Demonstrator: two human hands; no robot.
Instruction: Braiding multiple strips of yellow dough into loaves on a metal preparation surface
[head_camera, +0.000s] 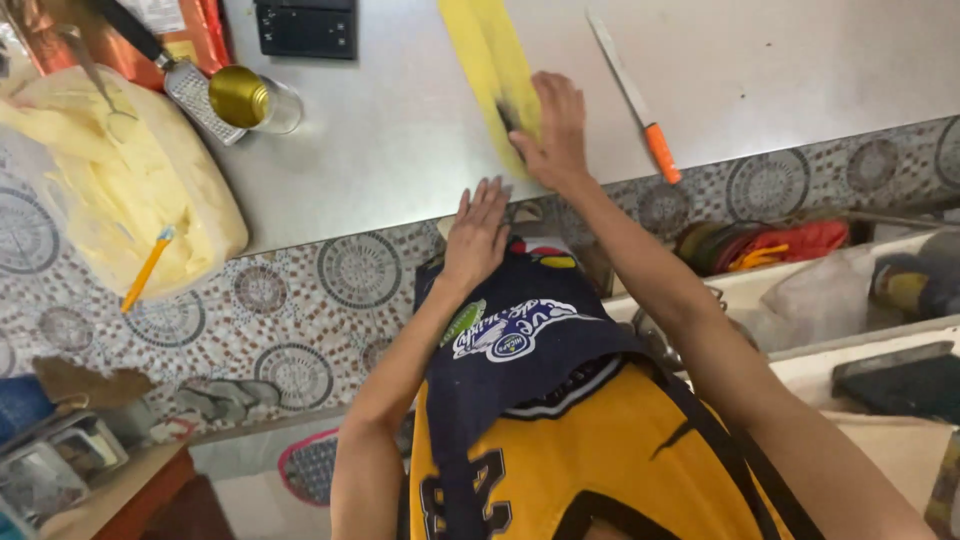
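Your right hand (555, 135) grip closed loosely, pressing yellow cloth (495, 60) on desk (400, 130); left hand (478, 232) flat, fingers spread at desk edge; knife (635, 97) right.

On the metal worktop (400, 130) a cloth (492, 60) lies stretched away from the person, the right hand (553, 130) pressed on its near end; the left hand (477, 232) rests at the worktop's near edge, just left of it; a knife (634, 95) lies right of the cloth, apart from it; a grater (200, 97) and a jar (252, 100) sit side by side at the left; a bag (120, 180) overhangs the edge, a pencil (147, 268) on it.
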